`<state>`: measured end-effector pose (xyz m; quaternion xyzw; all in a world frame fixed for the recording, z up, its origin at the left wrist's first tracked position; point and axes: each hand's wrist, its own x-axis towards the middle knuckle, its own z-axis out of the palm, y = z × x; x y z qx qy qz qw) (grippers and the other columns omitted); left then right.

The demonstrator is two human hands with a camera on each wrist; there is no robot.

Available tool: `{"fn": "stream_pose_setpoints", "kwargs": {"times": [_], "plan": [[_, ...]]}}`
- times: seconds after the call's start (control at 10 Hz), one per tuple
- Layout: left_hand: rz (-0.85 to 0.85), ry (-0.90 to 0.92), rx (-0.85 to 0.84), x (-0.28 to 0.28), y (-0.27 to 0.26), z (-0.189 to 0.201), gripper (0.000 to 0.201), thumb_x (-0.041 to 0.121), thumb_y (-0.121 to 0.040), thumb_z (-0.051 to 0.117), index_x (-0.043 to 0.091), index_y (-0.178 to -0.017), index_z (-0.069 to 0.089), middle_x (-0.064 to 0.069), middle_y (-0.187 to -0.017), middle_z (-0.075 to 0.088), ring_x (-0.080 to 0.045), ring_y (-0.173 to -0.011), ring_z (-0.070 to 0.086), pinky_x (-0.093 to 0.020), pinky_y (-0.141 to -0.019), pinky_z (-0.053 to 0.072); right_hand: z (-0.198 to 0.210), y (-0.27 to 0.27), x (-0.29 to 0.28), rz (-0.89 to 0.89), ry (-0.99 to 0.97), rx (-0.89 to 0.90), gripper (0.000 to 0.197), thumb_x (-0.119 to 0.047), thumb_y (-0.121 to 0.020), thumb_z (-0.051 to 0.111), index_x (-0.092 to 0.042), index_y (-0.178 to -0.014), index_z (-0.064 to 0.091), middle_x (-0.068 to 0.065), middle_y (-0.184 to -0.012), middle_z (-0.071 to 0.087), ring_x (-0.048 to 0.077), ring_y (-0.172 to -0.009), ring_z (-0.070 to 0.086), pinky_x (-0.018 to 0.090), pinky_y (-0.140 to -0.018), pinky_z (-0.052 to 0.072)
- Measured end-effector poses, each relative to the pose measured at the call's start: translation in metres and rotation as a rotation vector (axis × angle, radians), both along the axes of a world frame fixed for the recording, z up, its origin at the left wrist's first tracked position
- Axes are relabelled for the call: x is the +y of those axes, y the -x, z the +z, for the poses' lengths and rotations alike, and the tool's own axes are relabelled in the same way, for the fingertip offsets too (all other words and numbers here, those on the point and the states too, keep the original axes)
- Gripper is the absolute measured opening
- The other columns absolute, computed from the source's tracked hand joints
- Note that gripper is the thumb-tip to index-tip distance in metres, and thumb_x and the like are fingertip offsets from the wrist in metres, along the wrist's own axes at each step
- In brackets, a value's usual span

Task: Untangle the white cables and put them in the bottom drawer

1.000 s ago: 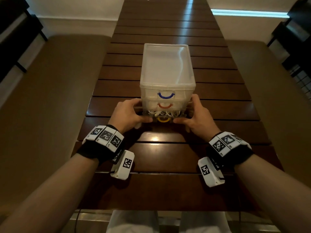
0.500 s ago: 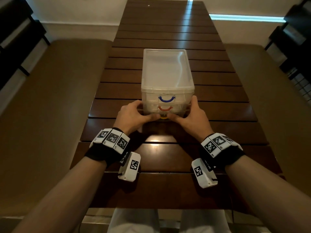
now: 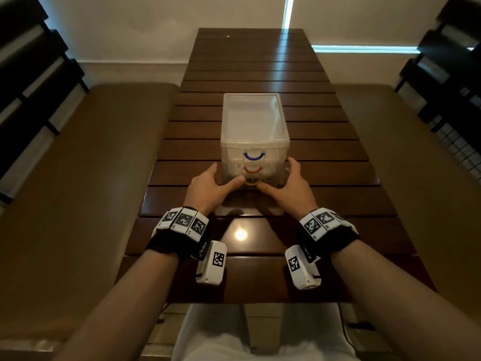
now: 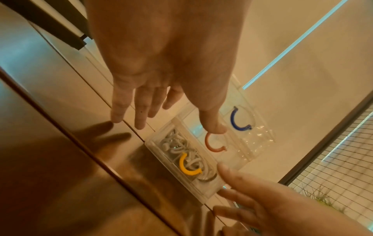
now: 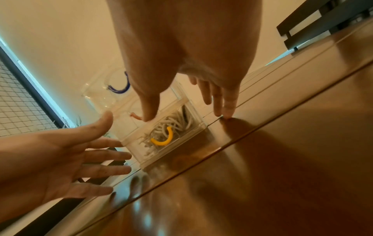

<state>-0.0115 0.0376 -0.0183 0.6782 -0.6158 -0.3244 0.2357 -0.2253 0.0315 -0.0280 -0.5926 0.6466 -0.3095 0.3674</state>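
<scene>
Two hands flanking clear drawer unit (image 3: pixel 254 131), standing mid-width on slatted wooden table (image 3: pixel 325 162), nearer near edge than far edge; bare slats lying open to both sides and behind unit. Left hand (image 3: pixel 208 190) staying spread, fingers straight, thumb touching front of unit near orange handle (image 4: pixel 214 143); gripping nothing. Right hand (image 3: pixel 290 188) likewise spread, thumb touching front, fingertips (image 5: pixel 227 111) touching table. White cables (image 5: pixel 171 126) lying coiled inside bottom drawer (image 4: pixel 181 161), behind yellow handle (image 4: pixel 188 166). Blue handle (image 3: pixel 253 155) sitting on top drawer.
</scene>
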Motion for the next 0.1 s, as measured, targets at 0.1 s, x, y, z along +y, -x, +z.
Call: {"fn": "stream_pose_setpoints", "kwargs": {"times": [0.1], "plan": [[-0.076,-0.116,-0.187,0.0279,-0.0052,0.0057,0.073,0.068,-0.084,0.054,0.021,-0.140,0.047,-0.003,-0.139,0.055,-0.024,-0.127,0.051,-0.041,-0.105,0.042,0.0030,0.0004,0.0258,0.104,-0.149,0.249,0.074,-0.042,-0.080,0.076,-0.017,-0.140,0.041,0.006,-0.139,0.054,0.023,-0.124,0.053,0.034,-0.100,0.046]]}}
